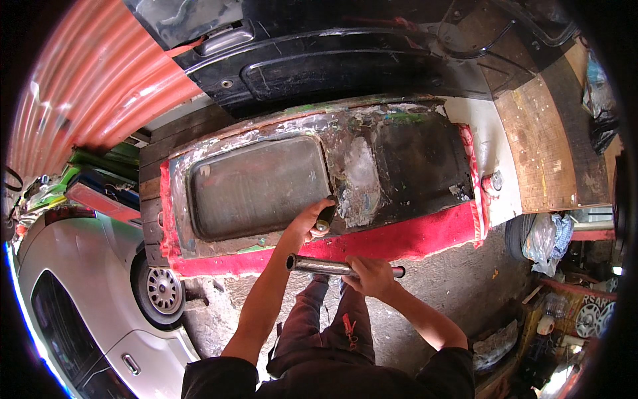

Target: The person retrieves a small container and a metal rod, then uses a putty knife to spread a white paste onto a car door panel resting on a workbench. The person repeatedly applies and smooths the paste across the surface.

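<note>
Two bare hands [308, 221], one shiny metal tube [322, 266], one dark rounded cylinder [325, 215], one paint-worn metal panel [419, 159], one red fabric cover [412, 231], one silver car [90, 279] with one dark-tyred wheel [163, 291] showing, and two round silver wheel covers [588, 320] are visible.

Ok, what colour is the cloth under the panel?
Mostly red; the cloth shows best in the head view, along the near edge.

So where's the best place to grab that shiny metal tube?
Probably around the bare middle of the shiny metal tube, just left of the right hand, coming from the person's side. It's straight, round and held crosswise, with that stretch uncovered.
</note>
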A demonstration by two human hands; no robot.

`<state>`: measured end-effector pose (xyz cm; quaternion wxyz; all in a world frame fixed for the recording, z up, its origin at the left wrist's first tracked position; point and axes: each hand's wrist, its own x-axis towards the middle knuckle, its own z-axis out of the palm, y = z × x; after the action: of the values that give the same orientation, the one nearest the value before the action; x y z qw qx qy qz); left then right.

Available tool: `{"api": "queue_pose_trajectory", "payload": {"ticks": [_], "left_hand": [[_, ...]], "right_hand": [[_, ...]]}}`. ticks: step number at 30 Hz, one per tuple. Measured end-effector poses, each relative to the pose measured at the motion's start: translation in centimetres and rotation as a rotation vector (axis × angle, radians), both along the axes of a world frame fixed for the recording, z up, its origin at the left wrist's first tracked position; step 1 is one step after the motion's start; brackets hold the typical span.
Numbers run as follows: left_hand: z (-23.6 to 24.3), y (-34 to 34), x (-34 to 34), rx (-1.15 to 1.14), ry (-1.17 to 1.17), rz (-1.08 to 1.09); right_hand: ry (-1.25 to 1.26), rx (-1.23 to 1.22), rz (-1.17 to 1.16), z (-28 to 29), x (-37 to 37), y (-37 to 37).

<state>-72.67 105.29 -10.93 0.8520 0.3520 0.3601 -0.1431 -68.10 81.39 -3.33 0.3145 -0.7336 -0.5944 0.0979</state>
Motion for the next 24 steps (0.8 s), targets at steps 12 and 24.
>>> {"api": "queue_pose_trajectory", "payload": {"ticks": [12,24], "left_hand": [[-0.2,-1.4,-0.2,-0.046,-0.124,0.118],[0.2,-2.2,0.1,0.031,-0.076,0.261]], "right_hand": [[-0.029,-0.048,-0.003,-0.2,0.7,-0.4],[-0.147,-0.232,-0.199,-4.3,3.8,-0.8]]}}
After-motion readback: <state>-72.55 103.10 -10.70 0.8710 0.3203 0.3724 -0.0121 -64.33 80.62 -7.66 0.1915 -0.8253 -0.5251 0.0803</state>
